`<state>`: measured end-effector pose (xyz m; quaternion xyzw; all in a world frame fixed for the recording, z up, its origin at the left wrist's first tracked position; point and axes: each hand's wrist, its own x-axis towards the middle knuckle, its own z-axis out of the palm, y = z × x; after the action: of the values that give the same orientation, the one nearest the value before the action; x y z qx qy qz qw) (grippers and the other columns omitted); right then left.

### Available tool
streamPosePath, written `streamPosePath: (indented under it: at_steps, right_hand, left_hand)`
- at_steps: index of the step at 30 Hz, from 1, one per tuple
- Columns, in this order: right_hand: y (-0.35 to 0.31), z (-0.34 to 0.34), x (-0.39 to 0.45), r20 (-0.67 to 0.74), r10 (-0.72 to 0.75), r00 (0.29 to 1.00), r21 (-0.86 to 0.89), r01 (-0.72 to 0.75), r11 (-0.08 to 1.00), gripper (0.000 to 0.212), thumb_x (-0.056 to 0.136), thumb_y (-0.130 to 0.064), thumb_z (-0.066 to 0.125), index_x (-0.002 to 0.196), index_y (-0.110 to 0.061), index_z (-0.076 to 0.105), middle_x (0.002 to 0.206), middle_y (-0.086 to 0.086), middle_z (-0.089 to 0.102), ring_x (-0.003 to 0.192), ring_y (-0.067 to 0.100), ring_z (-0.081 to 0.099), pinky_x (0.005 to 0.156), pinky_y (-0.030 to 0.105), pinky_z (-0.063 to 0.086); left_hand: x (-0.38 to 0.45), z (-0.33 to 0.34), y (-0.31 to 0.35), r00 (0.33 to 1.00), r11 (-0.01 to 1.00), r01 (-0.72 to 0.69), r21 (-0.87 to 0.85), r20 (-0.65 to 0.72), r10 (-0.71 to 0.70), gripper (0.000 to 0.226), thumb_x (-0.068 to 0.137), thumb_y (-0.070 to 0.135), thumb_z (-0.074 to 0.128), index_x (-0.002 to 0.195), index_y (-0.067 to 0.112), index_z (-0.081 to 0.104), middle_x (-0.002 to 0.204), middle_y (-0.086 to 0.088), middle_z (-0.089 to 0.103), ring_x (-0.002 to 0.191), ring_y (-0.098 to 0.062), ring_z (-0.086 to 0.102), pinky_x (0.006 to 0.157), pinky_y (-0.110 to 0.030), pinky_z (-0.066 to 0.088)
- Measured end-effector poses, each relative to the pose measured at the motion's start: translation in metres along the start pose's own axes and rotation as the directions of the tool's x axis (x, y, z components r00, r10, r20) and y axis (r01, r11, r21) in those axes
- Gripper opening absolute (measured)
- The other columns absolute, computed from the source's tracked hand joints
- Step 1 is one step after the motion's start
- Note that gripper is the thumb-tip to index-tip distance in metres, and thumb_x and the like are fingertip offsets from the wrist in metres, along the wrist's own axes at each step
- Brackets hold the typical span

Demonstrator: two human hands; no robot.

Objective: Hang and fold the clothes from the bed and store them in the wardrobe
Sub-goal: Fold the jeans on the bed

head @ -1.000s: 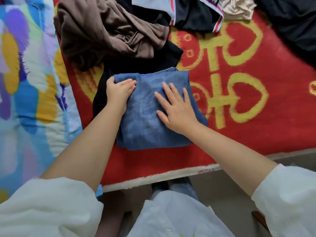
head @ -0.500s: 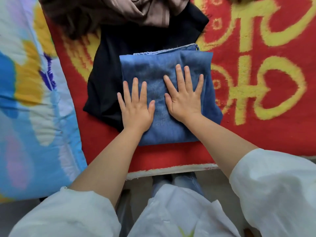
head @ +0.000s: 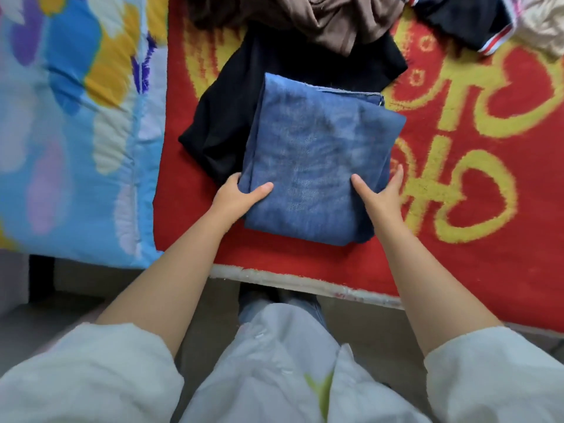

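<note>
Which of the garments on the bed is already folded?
The blue denim garment, gripped at its near sides by the left hand and right hand. The black and brown garments lie crumpled.

Both hands have slid off the top of the folded jeans point(head: 317, 160); the left hand point(head: 236, 195) and right hand point(head: 380, 196) now grip its near corners, thumbs on top.

A bedroom in a home: a bed point(head: 274, 279) covered by a red blanket point(head: 457, 209) with yellow patterning, a flowered quilt point(head: 76, 132) left of the fingers, and loose clothes point(head: 329, 22) heaped beyond them.
</note>
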<state>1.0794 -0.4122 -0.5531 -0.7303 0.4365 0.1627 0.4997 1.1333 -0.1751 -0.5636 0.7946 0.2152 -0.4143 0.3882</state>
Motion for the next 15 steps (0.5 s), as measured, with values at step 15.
streamPosePath:
  at_steps: [15]
  right_hand:
    - [-0.004,-0.052,-0.068,0.506,0.441,0.741,0.079,-0.549,0.832,0.039,0.074,-0.040,0.065,0.099,-0.011,0.058,0.063,0.000,0.071,0.054,0.014,0.068,0.066,0.032,0.044]
  left_hand:
    - [-0.089,-0.010,-0.031,0.886,0.874,0.238,-0.423,0.464,-0.016,0.057,0.086,0.002,0.057,0.137,0.019,0.035,0.130,-0.003,0.051,0.115,-0.020,0.051,0.097,-0.034,0.041]
